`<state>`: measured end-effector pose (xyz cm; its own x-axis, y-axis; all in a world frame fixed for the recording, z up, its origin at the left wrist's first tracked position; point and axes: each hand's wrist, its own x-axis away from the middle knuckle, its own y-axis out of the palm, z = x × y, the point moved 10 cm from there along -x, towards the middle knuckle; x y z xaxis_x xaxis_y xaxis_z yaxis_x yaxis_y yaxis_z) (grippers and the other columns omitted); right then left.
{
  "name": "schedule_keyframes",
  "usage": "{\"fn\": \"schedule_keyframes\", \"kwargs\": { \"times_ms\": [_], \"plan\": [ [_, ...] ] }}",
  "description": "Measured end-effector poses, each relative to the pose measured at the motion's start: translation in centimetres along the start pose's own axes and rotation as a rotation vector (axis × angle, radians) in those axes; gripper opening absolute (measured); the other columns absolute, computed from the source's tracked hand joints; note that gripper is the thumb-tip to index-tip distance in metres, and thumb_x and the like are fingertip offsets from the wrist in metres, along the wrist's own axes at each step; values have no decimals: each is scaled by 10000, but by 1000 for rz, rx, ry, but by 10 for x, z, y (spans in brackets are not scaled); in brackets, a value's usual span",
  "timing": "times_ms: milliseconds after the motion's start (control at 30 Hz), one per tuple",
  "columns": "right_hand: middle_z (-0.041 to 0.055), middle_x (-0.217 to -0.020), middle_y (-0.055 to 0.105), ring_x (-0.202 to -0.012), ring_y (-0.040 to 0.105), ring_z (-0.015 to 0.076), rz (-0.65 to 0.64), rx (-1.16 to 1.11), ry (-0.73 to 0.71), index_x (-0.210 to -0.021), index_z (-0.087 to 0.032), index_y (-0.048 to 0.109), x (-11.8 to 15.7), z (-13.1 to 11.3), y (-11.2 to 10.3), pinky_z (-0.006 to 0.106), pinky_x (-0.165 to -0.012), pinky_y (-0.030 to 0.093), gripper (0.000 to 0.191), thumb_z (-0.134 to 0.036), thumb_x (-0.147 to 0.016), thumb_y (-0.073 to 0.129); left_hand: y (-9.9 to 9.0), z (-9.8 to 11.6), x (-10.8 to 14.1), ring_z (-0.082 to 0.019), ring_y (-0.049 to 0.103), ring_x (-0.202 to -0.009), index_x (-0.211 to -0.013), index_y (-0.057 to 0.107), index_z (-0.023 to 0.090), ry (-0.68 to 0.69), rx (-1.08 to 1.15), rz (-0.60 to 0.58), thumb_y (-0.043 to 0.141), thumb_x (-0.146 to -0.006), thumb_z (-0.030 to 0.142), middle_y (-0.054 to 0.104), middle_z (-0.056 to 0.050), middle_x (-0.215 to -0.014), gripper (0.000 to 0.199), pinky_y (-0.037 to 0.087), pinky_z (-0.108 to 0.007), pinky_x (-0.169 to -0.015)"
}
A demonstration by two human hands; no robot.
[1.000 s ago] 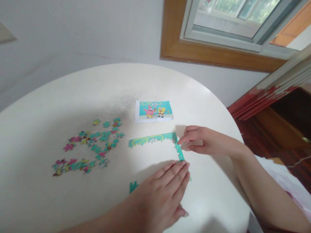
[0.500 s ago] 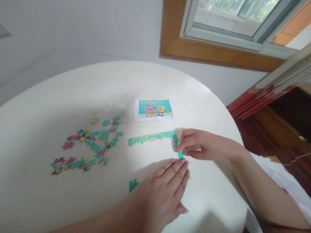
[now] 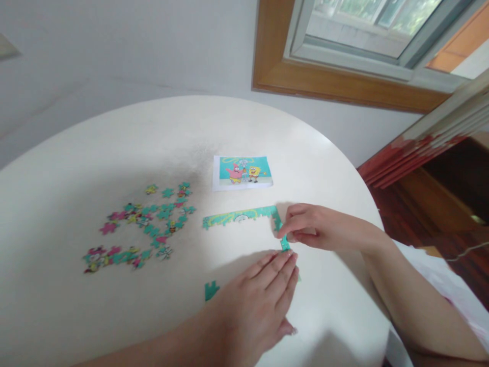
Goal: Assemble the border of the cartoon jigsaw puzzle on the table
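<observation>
A joined strip of jigsaw puzzle edge pieces [image 3: 229,217] runs along the top and turns down a right side [image 3: 284,243], mostly teal with a yellow band. My left hand [image 3: 263,290] lies flat over the lower part of that right side, fingers stretched out, covering the pieces beneath. At the upper right side, my right hand [image 3: 313,226] has its thumb and index finger bent together on a teal puzzle piece, largely hidden by the fingers. Left of my left hand, a few teal puzzle pieces [image 3: 211,290] stick out from under the wrist.
Many loose puzzle pieces [image 3: 160,214] lie scattered on the left of the round white table [image 3: 244,127]. A cartoon picture sheet [image 3: 244,173] lies beyond the strip. Wall and a wooden window frame [image 3: 344,94] stand behind; a red and white curtain [image 3: 401,158] hangs at right.
Both hands stay in almost the same place on the right side of the puzzle. The whole view has shifted very slightly; the loose pieces have not moved on the table.
</observation>
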<state>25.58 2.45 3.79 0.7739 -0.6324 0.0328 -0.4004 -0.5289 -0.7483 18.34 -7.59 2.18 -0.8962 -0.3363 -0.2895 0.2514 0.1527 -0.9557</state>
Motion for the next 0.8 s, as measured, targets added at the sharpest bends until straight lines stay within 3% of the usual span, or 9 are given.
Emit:
{"fn": "schedule_keyframes", "kwargs": {
  "times_ms": [367, 600, 800],
  "plan": [
    [56, -961, 645, -893, 627, 146, -3, 59, -15, -1129, -200, 725, -2, -5, -1, 258, -818, 499, 309, -53, -931, 538, 0, 1, 0, -257, 487, -1358, -1349, 593, 101, -6, -14, 4, 500, -943, 644, 554, -128, -1476, 684, 229, -390, -1169],
    [69, -996, 693, -983, 600, 218, -145, 540, -90, -1054, -209, 737, -7, -32, 1, 361, -835, 420, 172, -181, -966, 593, 2, 3, 1, -255, 490, -1358, -1351, 587, 101, 4, -5, 18, 528, -928, 647, 553, -130, -1475, 694, 219, -387, -1170],
    [49, -953, 694, -973, 572, 216, -143, 826, -270, -960, -199, 715, -1, -46, 11, 371, -795, 379, 169, -233, -1002, 555, -1, 2, 1, -245, 510, -1337, -1335, 602, 116, -5, -4, 28, 495, -953, 627, 582, -107, -1451, 647, 234, -380, -1165]
  ]
}}
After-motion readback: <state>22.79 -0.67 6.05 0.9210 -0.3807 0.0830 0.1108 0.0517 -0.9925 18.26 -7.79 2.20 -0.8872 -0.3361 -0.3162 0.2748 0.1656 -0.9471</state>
